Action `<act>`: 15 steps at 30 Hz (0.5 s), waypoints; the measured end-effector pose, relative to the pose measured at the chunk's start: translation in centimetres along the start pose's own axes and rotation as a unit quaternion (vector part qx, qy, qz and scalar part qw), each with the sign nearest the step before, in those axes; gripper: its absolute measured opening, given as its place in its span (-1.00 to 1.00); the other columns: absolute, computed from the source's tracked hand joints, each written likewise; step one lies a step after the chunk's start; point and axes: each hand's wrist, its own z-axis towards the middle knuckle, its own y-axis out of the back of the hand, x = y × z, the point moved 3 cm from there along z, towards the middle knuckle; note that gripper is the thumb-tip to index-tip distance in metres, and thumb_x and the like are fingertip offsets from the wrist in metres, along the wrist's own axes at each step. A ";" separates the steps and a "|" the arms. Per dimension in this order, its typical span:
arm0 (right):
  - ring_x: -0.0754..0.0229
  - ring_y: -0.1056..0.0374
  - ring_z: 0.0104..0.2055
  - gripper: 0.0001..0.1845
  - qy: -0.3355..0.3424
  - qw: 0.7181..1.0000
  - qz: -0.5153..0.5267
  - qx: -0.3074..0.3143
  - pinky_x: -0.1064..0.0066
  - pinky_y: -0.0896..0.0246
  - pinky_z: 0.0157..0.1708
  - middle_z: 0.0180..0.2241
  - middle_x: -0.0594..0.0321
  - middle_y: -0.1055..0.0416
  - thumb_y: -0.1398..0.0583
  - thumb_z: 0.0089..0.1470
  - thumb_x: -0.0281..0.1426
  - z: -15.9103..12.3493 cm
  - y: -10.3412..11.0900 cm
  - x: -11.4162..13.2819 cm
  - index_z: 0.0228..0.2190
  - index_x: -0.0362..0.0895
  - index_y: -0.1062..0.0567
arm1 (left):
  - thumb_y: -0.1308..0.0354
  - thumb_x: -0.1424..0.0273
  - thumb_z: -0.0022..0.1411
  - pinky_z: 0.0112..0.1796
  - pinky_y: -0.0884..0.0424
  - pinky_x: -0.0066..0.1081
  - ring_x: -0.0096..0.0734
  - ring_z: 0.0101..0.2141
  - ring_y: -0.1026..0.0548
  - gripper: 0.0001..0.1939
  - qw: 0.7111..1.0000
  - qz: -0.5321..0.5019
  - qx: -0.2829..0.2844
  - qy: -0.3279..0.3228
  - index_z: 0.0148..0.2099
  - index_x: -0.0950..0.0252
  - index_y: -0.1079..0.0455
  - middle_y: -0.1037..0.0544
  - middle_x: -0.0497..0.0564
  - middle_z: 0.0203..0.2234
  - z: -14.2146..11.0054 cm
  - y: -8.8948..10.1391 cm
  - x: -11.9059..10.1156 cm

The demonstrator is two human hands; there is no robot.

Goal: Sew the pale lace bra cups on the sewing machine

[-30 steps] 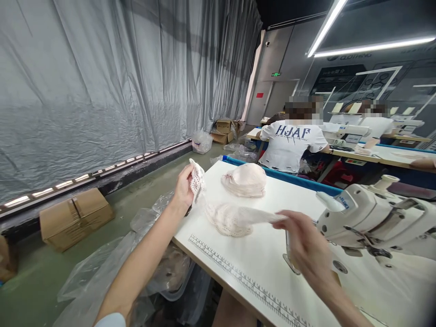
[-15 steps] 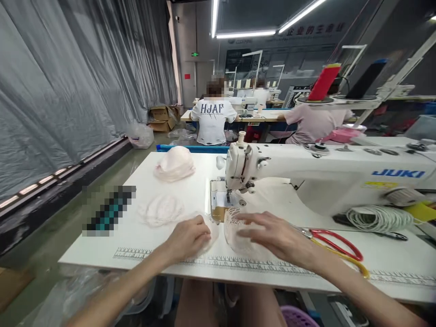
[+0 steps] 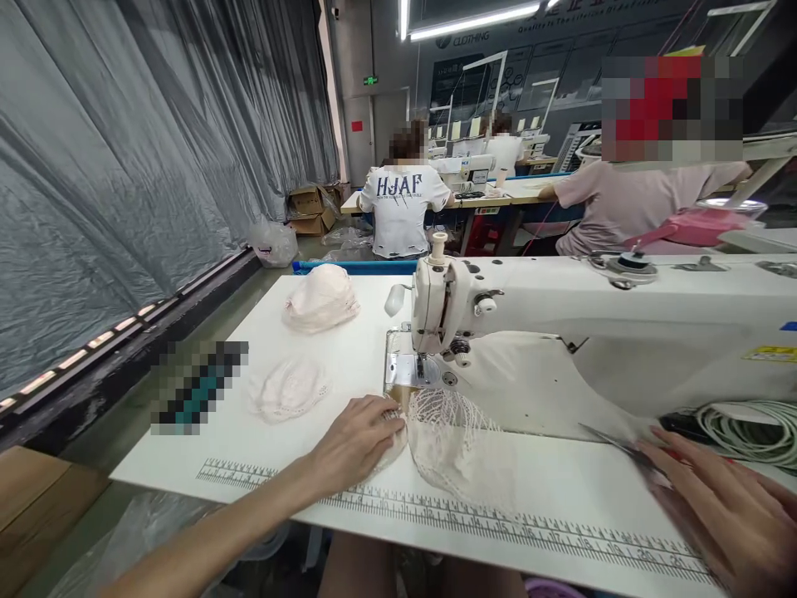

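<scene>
To the left of the white sewing machine (image 3: 436, 307), one rounded, pale pink fabric pile (image 3: 320, 301) sits on the white tabletop (image 3: 354, 357), farther back than one flat, sheer off-white lace piece (image 3: 290, 390). In front of the machine's needle, the left hand (image 3: 364, 436) presses bent fingers onto a cream lace-edged piece (image 3: 393, 453); whether it pinches the cloth cannot be told. Just right of that hand, and touched by neither, lies one larger cream openwork lace panel (image 3: 457, 453), making two pieces before the needle. Right of the panel, the blurred right hand (image 3: 726, 498), fingers stretched, is over the handles of one pair of metal scissors (image 3: 616, 442); its grip cannot be told. One coil of pale green cord (image 3: 750, 432) lies beyond it, below the machine's arm. Half a second earlier, the right hand was over the lace panel.
</scene>
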 end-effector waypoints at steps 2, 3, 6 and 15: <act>-0.11 -0.30 -0.03 -0.59 0.086 0.995 0.030 0.052 0.01 -0.23 -0.09 -0.03 0.00 -0.35 0.02 0.15 -0.20 1.5 -0.6 4.6 0.02 0.04 -0.30 | 0.06 0.55 0.26 -0.04 -0.32 -0.13 -0.18 0.02 -0.29 -0.63 1.000 -0.013 -0.008 -0.004 0.10 0.25 -0.24 -0.31 0.18 0.03 -0.1 0.1 0.0; -0.04 -0.30 -0.01 -0.60 0.117 0.986 0.075 0.088 0.11 -0.28 -0.10 -0.02 0.04 -0.34 0.02 0.16 -0.31 2.4 -1.2 7.4 0.04 0.01 -0.27 | 0.08 0.56 0.26 -0.04 -0.32 -0.13 -0.18 0.05 -0.27 -0.57 1.000 -0.023 -0.011 -0.002 0.16 0.21 -0.15 -0.28 0.18 0.07 -0.2 0.2 0.0; 0.10 -0.32 -0.04 -0.60 0.171 0.957 0.172 0.160 0.28 -0.34 -0.15 -0.03 0.06 -0.35 0.08 0.16 -0.53 5.1 -3.7 15.7 -0.02 -0.08 -0.31 | 0.10 0.64 0.22 -0.04 -0.34 -0.13 -0.13 0.15 -0.15 -0.32 1.000 -0.028 0.005 0.010 0.29 0.07 0.17 -0.04 0.17 0.22 -0.1 0.5 -0.2; -0.06 -0.24 0.03 -0.73 0.249 0.947 0.087 0.186 0.07 -0.23 -0.12 -0.02 0.03 -0.37 -0.10 0.15 -0.35 5.6 -5.2 16.4 -0.11 -0.13 -0.40 | 0.13 0.77 0.08 -0.06 -0.29 -0.06 -0.13 0.05 -0.25 -0.56 0.995 0.066 0.055 -0.044 -0.05 0.27 -0.24 -0.33 0.18 0.00 0.5 0.0 -1.3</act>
